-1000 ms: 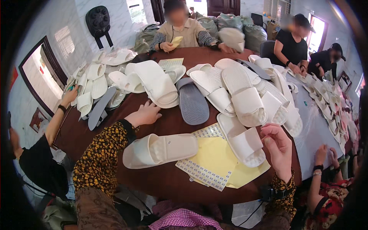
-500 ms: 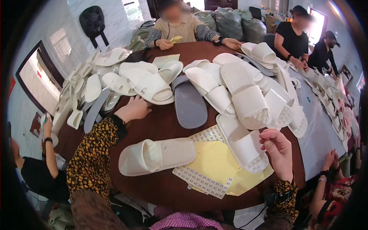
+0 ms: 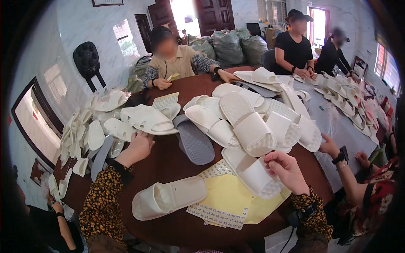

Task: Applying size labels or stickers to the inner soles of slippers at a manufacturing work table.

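Observation:
My left hand [image 3: 140,148] is closed at the near edge of a white slipper [image 3: 145,118] in the pile, its fingertips partly hidden there. My right hand [image 3: 287,170] hovers at the toe of another white slipper [image 3: 249,170], thumb and fingers pinched together; anything between them is too small to make out. That slipper rests partly on yellow paper [image 3: 223,189] and sheets of small printed stickers [image 3: 215,214]. A single white slipper [image 3: 168,197] lies nearer me, its foot end over the papers. Between the heaps is a grey slipper [image 3: 195,141].
White slippers [image 3: 249,122] are heaped across the brown table [image 3: 164,160]. Opposite sits a person [image 3: 177,63] holding yellow paper. At right, a grey table [image 3: 333,122] carries more slippers, with people around it. A co-worker's hand [image 3: 329,145] reaches to the heap's right edge.
The view has tilted up. The white slipper by my left hand now looks more tipped. My right hand stays pinched by its slipper. A co-worker's hand has come to the heap from the right.

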`<state>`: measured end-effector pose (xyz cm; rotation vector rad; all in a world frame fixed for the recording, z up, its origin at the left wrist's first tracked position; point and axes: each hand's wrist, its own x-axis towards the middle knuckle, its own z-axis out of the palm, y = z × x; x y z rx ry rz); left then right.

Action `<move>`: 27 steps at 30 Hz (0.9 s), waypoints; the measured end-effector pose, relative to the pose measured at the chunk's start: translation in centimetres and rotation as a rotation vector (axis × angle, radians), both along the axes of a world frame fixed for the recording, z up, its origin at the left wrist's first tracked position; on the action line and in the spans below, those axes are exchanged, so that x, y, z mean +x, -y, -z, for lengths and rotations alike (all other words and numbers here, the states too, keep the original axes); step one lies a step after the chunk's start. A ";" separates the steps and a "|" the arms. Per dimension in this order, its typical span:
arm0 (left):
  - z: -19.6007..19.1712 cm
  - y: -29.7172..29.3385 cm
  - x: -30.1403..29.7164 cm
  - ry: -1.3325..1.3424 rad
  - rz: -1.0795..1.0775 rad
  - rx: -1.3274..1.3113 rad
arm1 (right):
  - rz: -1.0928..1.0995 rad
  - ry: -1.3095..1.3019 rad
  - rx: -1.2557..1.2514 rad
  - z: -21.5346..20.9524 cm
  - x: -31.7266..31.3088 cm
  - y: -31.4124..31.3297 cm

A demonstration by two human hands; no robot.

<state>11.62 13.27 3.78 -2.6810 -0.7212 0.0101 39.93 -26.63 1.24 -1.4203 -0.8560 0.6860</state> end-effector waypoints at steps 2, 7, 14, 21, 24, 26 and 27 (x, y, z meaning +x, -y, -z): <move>-2.0 1.3 0.1 0.107 0.052 -0.025 | -0.021 -0.050 0.011 0.0 0.1 0.0; -7.4 4.4 0.3 0.386 0.278 0.040 | -0.001 -0.070 0.034 -0.4 0.0 0.1; -5.1 6.8 0.2 0.370 0.311 -0.328 | -0.005 0.012 -0.002 0.2 0.7 0.0; -2.5 9.2 1.8 0.381 0.337 -0.263 | -0.046 -0.136 0.119 1.0 1.3 -0.1; -2.0 10.6 1.9 0.388 0.320 -0.302 | -0.099 -0.173 0.124 0.9 1.1 -0.3; -1.5 10.9 1.7 0.209 0.201 -0.532 | -0.033 -0.092 0.054 0.8 1.2 -0.1; -1.1 10.8 1.6 0.208 0.268 -0.453 | -0.004 -0.082 0.043 0.8 1.1 -0.1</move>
